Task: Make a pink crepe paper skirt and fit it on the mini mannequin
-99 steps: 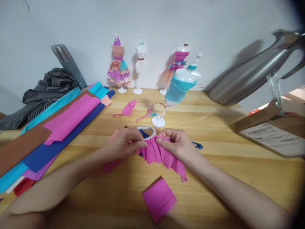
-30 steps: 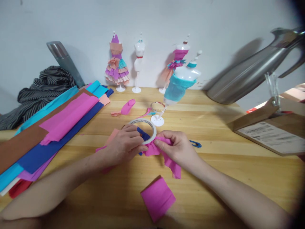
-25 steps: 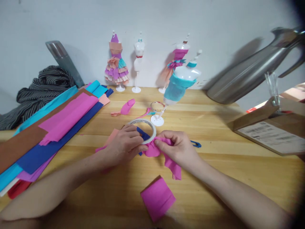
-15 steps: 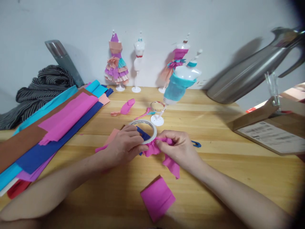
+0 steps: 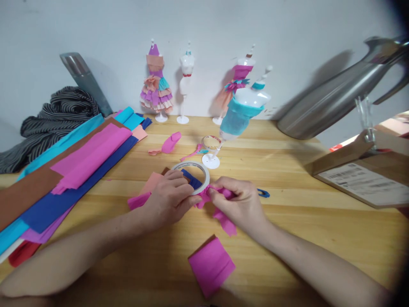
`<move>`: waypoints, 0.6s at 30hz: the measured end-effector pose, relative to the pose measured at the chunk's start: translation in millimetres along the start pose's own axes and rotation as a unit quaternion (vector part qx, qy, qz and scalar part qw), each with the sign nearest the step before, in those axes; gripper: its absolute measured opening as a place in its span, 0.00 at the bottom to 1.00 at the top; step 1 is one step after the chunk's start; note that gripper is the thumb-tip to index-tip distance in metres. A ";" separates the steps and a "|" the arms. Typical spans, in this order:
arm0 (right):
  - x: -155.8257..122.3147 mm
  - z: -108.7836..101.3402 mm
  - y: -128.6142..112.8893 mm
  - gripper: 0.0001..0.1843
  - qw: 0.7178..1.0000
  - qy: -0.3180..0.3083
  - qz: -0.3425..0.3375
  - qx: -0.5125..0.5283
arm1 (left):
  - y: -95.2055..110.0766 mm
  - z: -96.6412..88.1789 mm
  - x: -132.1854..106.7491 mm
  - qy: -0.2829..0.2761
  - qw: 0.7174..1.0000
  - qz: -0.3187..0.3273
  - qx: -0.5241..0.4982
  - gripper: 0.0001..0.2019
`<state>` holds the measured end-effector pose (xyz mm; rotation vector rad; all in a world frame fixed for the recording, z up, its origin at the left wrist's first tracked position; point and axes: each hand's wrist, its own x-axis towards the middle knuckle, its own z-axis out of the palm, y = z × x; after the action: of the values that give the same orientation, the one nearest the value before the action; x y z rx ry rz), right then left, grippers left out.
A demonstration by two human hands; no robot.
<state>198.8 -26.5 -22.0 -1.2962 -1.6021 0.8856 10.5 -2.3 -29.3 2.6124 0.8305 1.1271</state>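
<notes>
My left hand (image 5: 172, 192) is closed round the near-left part of a white tape roll (image 5: 206, 172), its thumb at the roll's lower edge. In a pinch, my right hand (image 5: 239, 198) holds a gathered pink crepe paper strip (image 5: 226, 222) close against the roll; its loose end hangs below the fingers. Part of the strip is hidden by both hands. Under and behind the roll lie dark blue, brown and peach paper pieces (image 5: 151, 183). A folded pink paper square (image 5: 211, 266) rests on the table nearer to me.
Behind the roll stands a small dress form wrapped in turquoise (image 5: 241, 113), with several others along the wall. Stacked crepe paper sheets (image 5: 79, 170) spread at left. On the right are a steel jug (image 5: 332, 94), a cardboard box (image 5: 361, 179) and a blue clip (image 5: 263, 193).
My right fingers have shifted slightly on the pink strip, and its hanging end has moved a little left and up. Less of the gathered part shows beside the roll.
</notes>
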 end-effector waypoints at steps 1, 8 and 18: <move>-0.8 0.6 -0.1 0.11 1.000 0.001 -0.011 -0.010 | 0.4 0.2 -0.3 0.003 1.000 0.001 0.011 0.19; -1.7 -3.1 -6.5 0.11 0.999 -0.004 -0.032 -0.032 | 0.4 -0.7 -0.6 0.002 1.000 -0.011 0.019 0.19; 8.2 -2.3 -0.7 0.11 0.991 -0.048 0.099 0.070 | -3.1 1.9 -1.3 0.023 0.999 0.010 0.033 0.18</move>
<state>200.0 -18.7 -19.0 -1.3459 -1.4732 1.1778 9.8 -0.4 -32.6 2.6632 0.8672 1.1898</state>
